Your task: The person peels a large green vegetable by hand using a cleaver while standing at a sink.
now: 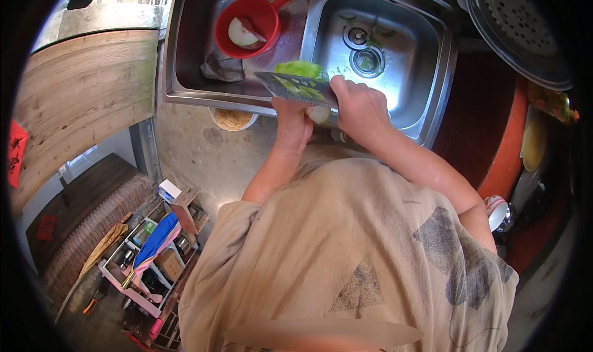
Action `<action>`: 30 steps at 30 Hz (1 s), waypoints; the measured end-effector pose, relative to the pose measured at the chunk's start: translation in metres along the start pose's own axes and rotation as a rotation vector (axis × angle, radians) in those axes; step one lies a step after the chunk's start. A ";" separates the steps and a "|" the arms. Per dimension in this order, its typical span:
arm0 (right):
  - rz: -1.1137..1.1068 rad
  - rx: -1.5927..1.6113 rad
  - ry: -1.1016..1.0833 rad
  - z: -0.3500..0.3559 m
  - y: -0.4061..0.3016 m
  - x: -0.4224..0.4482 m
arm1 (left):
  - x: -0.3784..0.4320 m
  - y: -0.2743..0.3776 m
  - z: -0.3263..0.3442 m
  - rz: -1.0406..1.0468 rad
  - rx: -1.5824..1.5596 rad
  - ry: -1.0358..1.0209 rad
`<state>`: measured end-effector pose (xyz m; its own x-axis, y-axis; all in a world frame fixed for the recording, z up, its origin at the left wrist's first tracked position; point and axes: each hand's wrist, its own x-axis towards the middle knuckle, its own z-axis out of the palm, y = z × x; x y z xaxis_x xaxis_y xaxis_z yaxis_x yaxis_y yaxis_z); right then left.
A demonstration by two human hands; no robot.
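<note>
My right hand [363, 108] is closed on the handle of a cleaver-like kitchen knife [296, 91], whose wide blade points left over the front rim of the sink. Green peel scraps stick to the blade. Behind the blade shows a light-green vegetable [299, 68], partly peeled by its look. My left hand [292, 118] is below the blade, its fingers mostly hidden; a pale rounded end [318, 114] of what seems the same vegetable shows beside it. Farther off, a red plastic dipper [248, 27] holds a pale cut piece [242, 33].
The double steel sink [308, 23] spans the front. Green scraps lie around the drain [367, 61] in the right basin; a grey cloth [222, 68] lies in the left. A tub [233, 119] stands below the rim. At right are a perforated steel steamer [519, 32] and a bowl [495, 212].
</note>
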<state>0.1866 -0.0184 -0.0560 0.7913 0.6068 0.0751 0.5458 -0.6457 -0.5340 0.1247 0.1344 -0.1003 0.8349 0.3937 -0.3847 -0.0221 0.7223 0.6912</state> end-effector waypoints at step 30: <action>0.407 0.200 -0.467 0.028 0.021 0.043 | 0.065 0.019 -0.018 -0.079 0.882 -0.089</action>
<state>0.2241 0.0073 -0.0875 0.6966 0.4987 -0.5158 0.1304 -0.7949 -0.5925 0.1684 0.1840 -0.1229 0.8563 0.2891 -0.4280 0.4387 0.0301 0.8981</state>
